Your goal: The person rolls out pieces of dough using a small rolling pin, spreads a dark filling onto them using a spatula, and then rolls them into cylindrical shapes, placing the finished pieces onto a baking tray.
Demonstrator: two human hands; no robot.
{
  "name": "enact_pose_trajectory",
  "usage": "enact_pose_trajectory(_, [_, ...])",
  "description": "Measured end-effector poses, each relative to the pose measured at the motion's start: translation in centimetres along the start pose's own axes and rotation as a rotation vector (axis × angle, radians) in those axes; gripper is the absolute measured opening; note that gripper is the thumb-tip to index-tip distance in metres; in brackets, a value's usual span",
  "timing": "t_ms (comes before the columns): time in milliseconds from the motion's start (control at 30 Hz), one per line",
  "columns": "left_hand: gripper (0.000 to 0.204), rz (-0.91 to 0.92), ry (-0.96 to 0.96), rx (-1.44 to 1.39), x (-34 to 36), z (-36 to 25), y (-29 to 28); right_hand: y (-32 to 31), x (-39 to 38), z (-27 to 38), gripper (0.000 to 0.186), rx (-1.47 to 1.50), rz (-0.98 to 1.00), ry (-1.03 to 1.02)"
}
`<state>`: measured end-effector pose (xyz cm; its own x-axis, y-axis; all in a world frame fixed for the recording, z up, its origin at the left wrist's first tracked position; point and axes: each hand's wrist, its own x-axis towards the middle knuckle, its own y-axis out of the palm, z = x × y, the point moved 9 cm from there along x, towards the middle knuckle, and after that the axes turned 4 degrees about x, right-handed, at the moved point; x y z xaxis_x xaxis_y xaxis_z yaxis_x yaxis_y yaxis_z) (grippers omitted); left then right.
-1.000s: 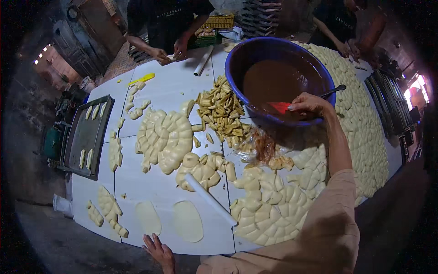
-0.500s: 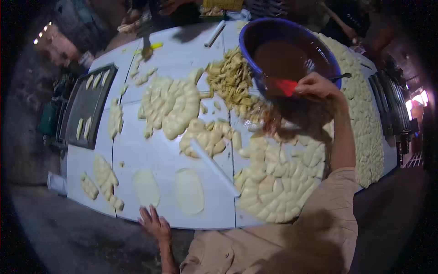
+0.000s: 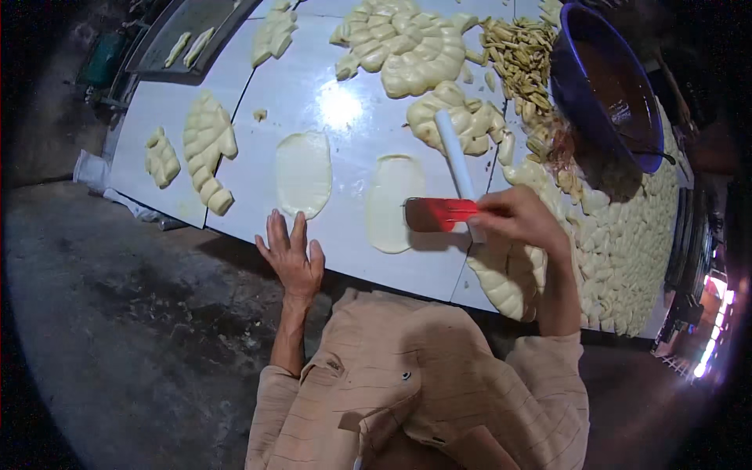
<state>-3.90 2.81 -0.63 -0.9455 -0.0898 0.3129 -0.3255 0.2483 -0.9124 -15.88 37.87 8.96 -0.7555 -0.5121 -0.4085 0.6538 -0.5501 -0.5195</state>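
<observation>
My right hand (image 3: 521,219) grips a red scraper (image 3: 440,213), whose blade hangs over the right edge of a flattened oval of dough (image 3: 388,192); whether it touches cannot be told. My left hand (image 3: 290,247) has its fingers spread at the table's near edge, fingertips by the lower end of another flat dough oval (image 3: 304,168). A white rolling pin (image 3: 456,153) lies just beyond the scraper, partly behind my right hand. To the right stands a blue basin (image 3: 576,102) holding brown liquid (image 3: 615,82), with a dark handle resting at its rim.
Clusters of dough pieces (image 3: 407,43) lie across the white table (image 3: 258,168), with smaller ones (image 3: 207,149) at left. Yellowish strips (image 3: 521,66) are heaped beside the basin. Many dough pieces (image 3: 627,251) cover the right side. A dark tray (image 3: 184,39) sits at the far left.
My right hand has brought the red scraper from the basin down and left to the right dough oval. The view has tilted down toward the near table edge. My left hand remains by the left oval.
</observation>
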Motion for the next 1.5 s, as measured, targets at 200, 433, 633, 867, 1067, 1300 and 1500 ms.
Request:
enact_pose_trajectory(200, [0.060, -0.009, 0.020, -0.015, 0.2, -0.4, -0.4, 4.4, -0.2, 3.2, 0.024, -0.280, -0.267, -0.043])
enact_pose_trajectory(433, [0.061, 0.030, -0.009, -0.056, 0.4, -0.7, -0.6, 4.7, -2.6, 4.8, 0.019, -0.422, -0.474, -0.052])
enact_pose_trajectory(633, [0.058, 0.029, 0.032, -0.023, 0.1, -1.1, -0.3, 6.1, -3.8, 3.7, 0.021, -0.385, -0.515, -0.002])
enact_pose_trajectory(867, [0.058, 0.081, 0.063, -0.126, 1.3, -3.9, -1.1, 6.5, -2.9, 3.8, 0.023, -0.270, -0.558, 0.013])
enact_pose_trajectory(1067, [0.062, 0.105, 0.154, -0.220, 0.9, -6.7, -0.8, 6.8, -4.2, 2.6, 0.029, -0.136, -0.497, 0.144])
enact_pose_trajectory(1300, [0.063, 0.093, 0.173, -0.251, 1.0, -7.3, -0.8, 6.2, -5.4, 0.5, 0.027, -0.097, -0.581, 0.200])
enact_pose_trajectory(1500, [0.065, 0.113, 0.239, -0.260, 0.7, -8.6, -0.9, 6.6, -4.2, 0.9, 0.031, -0.043, -0.482, 0.183])
